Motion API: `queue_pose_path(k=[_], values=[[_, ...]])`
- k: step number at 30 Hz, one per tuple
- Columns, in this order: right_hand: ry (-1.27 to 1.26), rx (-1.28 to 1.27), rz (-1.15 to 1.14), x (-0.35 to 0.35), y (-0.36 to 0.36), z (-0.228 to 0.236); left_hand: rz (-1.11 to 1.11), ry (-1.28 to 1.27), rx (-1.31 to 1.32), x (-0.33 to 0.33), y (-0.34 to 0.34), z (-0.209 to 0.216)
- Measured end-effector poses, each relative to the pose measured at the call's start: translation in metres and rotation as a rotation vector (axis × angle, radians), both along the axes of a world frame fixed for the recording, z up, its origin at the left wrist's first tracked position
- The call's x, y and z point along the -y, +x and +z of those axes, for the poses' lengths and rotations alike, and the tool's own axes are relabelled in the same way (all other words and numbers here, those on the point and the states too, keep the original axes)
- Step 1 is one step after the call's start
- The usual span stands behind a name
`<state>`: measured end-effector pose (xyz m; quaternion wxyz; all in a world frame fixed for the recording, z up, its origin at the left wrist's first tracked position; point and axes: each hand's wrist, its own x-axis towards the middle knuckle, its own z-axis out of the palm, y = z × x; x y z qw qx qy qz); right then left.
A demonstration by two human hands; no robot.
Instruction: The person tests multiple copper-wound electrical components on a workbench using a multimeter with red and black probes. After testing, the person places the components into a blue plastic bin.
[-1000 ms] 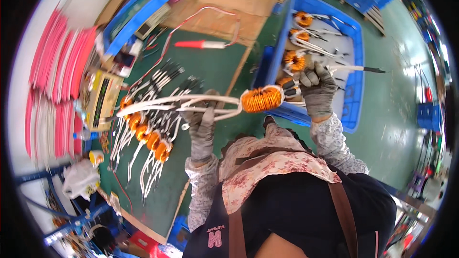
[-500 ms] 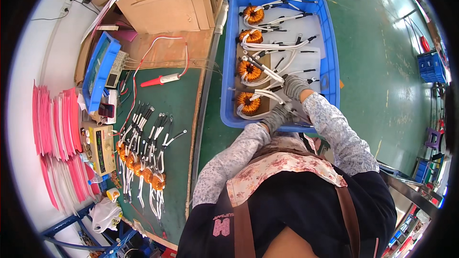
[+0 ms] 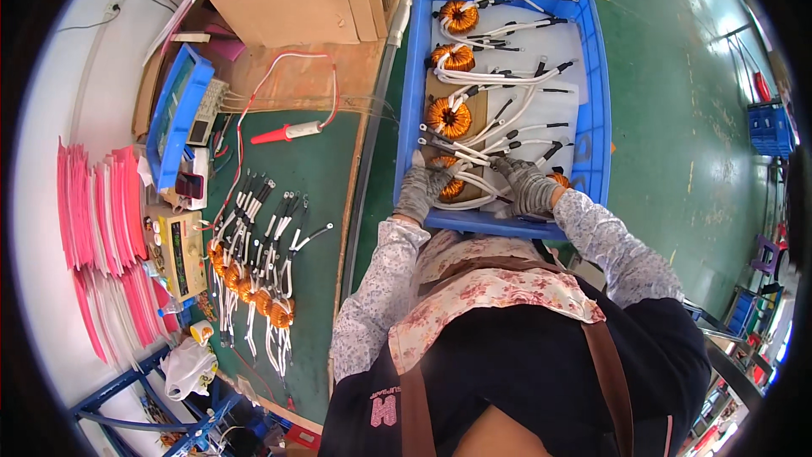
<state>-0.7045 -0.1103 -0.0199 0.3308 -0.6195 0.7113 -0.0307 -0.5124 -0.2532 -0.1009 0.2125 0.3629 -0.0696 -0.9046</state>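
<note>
The part-filled blue crate (image 3: 597, 97) holds four toroidal coils (image 3: 448, 118) at left and one lower right, further coils (image 3: 281, 314) lying outside leftward — left hand (image 3: 422, 189) touching the lowest left one, right hand (image 3: 528, 187) at white leads (image 3: 476, 178), grips indeterminable.

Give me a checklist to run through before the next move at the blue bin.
1. Left hand at the lowest left-column coil: ok.
2. Right hand clear of the white leads: not ok, it overlaps them.
3. Right hand's fingers closed firmly on a lead: cannot tell.
4. Upper three coils clear of both hands: ok.
5. Coil by the right wrist fully visible: not ok, partly hidden.
</note>
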Motion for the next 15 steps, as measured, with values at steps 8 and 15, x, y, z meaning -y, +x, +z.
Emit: queue_pose_path(k=[8,15], values=[[-0.018,-0.294,0.062,-0.004,0.022,-0.027,-0.353,-1.122,0.532,-0.007,0.003,0.033],[-0.438,-0.3,-0.187,0.053,0.039,-0.006,-0.776,-1.725,0.697,-0.039,0.034,0.047]])
